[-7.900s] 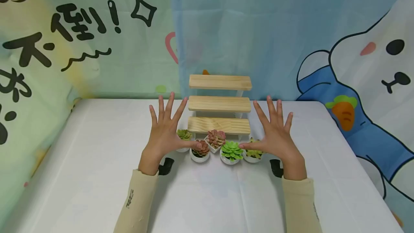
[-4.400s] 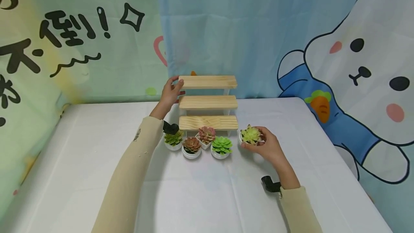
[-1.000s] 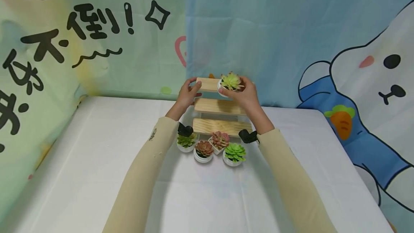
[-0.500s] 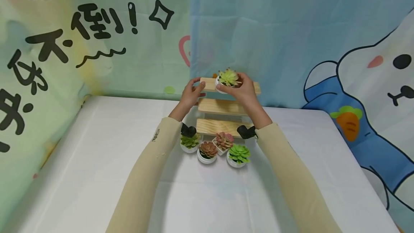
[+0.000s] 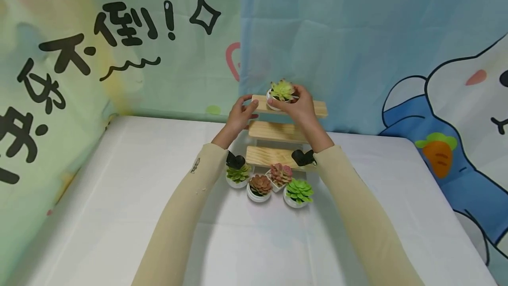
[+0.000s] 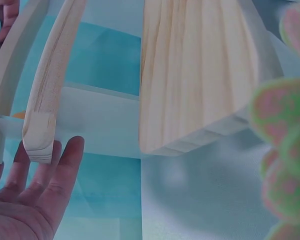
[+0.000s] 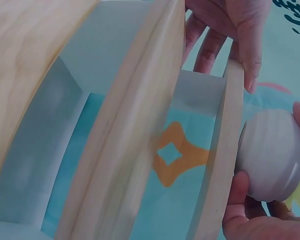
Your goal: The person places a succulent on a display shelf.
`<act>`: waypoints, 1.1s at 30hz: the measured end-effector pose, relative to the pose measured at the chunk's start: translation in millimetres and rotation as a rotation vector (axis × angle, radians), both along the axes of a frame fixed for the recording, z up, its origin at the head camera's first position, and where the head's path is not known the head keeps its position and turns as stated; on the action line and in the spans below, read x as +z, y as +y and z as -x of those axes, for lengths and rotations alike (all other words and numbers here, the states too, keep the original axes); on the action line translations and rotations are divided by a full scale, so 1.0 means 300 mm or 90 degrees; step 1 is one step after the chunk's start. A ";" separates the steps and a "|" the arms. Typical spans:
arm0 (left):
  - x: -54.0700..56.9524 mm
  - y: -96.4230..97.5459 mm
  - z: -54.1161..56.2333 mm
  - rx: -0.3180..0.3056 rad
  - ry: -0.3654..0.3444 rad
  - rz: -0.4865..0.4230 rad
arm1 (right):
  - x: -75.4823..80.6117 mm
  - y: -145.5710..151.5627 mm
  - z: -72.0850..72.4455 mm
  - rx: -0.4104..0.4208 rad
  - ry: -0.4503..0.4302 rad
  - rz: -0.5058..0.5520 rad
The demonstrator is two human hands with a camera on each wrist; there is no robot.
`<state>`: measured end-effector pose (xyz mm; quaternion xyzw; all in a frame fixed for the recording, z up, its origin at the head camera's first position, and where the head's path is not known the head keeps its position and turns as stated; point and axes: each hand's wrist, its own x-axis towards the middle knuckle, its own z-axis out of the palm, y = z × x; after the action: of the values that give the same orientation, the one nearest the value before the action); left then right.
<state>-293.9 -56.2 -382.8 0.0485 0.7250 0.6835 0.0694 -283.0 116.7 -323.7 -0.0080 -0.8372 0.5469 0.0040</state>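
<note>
A three-tier wooden display stand (image 5: pixel 274 132) with clear supports stands at the table's back. My left hand (image 5: pixel 239 116) holds the left end of its top shelf (image 5: pixel 259 105), thumb above and fingers below. My right hand (image 5: pixel 300 107) grips a white pot holding a pale green succulent (image 5: pixel 282 90) at the top shelf, left of its middle. In the right wrist view the base of the white pot (image 7: pixel 270 155) is against or very close to the board; contact is hard to tell. The right forearm hides part of the lower shelves.
Before the stand sit a dark green succulent (image 5: pixel 238 173), a brown one (image 5: pixel 260 184), a pink one in a square pot (image 5: pixel 280 174) and a bright green one (image 5: pixel 299 191). Black wrist cameras hang near them. Printed cloth (image 5: pixel 337 47) backs the white table (image 5: pixel 158 180).
Both hands were spread and empty at first. The right hand then took the pale green succulent and raised it to the top shelf, lately shifting left. The left hand took the shelf's end.
</note>
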 end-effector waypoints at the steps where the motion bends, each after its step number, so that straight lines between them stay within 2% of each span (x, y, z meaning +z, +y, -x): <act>1: 0.000 -0.001 -0.001 0.000 0.000 0.000 | -0.002 -0.004 0.003 0.003 0.002 0.000; 8: 0.000 0.001 -0.001 0.000 0.000 0.008 | -0.007 -0.014 0.014 0.018 0.012 -0.009; 17: -0.001 0.000 -0.001 -0.001 0.001 0.000 | 0.002 -0.018 0.012 0.044 -0.004 -0.014; 33: 0.006 -0.001 0.000 -0.003 -0.008 -0.005 | -0.003 -0.026 0.015 0.038 0.007 -0.009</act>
<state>-294.1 -56.6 -381.1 0.0462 0.7217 0.6865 0.0757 -287.4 108.8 -324.6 0.0201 -0.8409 0.5408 -0.0076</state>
